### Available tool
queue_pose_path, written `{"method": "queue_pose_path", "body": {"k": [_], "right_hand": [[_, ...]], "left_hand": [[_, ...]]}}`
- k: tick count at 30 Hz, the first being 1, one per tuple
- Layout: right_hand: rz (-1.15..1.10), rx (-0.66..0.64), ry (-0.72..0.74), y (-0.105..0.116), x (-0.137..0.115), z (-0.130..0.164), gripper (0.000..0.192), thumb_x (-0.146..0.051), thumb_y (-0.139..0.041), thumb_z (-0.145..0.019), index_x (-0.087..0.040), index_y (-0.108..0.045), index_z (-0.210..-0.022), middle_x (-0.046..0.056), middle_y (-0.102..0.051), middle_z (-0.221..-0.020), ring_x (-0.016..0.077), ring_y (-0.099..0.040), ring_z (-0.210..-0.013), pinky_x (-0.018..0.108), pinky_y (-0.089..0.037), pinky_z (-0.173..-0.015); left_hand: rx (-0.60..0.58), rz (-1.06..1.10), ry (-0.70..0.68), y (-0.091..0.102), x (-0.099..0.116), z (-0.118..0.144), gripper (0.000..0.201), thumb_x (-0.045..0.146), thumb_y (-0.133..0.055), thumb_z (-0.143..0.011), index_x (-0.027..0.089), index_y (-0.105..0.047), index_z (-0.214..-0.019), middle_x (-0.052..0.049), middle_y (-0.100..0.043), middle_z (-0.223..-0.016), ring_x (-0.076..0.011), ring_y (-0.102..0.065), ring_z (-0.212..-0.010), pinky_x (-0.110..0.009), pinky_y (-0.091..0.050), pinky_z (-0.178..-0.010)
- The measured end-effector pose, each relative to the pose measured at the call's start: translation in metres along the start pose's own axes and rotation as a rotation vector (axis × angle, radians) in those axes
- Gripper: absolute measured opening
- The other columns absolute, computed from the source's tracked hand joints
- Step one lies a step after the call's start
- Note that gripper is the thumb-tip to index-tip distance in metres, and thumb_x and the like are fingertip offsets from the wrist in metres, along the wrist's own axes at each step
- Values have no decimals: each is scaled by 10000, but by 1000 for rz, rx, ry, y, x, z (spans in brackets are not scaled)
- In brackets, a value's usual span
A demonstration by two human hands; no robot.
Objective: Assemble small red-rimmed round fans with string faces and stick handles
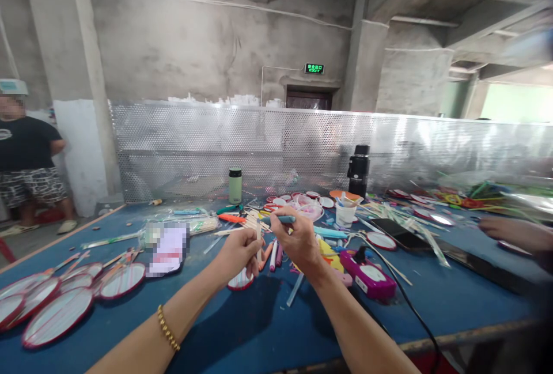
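Observation:
My left hand point(242, 250) is closed around a pale flat stick point(260, 240), which stands nearly upright between thumb and fingers. Just below those fingers shows a small round white disc with a red rim point(241, 280); whether it is joined to the stick, I cannot tell. My right hand point(298, 238) grips a blue-grey pen point(280, 220), its tip pointing left at the top of the stick. Pink and purple markers point(279, 256) lie on the blue table point(259, 328) between my hands.
Red-rimmed round paddles point(60, 316) lie at left, near a phone point(168, 250). On the right are a purple power strip point(369, 276) with a black cable, a white cup point(345, 212) and a dark phone point(400, 233). Another person's hand point(505, 233) reaches in at far right.

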State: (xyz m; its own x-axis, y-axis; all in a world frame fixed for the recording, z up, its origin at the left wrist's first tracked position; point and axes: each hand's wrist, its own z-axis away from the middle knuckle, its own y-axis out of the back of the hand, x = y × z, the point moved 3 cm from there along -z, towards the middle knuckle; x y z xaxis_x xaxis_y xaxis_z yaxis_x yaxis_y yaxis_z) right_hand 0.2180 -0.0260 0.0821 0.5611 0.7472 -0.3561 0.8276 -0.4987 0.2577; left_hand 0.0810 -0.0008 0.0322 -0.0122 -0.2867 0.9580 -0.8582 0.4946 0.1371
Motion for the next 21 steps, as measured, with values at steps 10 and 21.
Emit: {"method": "queue_pose_path", "body": {"k": [10,21], "right_hand": [[3,-2,18,-1,1,1,168,-231,-520,-847,-168,-615,-723,23,-616,-673,104,-509,-556,225,-409,-532],[-4,4,0,-1,2,0,170,-228,-522,-845,-166,-605,-710,16,-604,-656,97,-492,-545,218,-397,-523]], "left_hand": [[1,16,5,-1,2,0,303,448,-582,-778,176,-455,-737,20,-591,-505,-107,-554,-344,-165,-342,-301],[-8,6,-5,0,-2,-1,292,438,-563,-785,169,-458,-744,4,-613,-550,-109,-571,-362,-159,-350,-304]]}}
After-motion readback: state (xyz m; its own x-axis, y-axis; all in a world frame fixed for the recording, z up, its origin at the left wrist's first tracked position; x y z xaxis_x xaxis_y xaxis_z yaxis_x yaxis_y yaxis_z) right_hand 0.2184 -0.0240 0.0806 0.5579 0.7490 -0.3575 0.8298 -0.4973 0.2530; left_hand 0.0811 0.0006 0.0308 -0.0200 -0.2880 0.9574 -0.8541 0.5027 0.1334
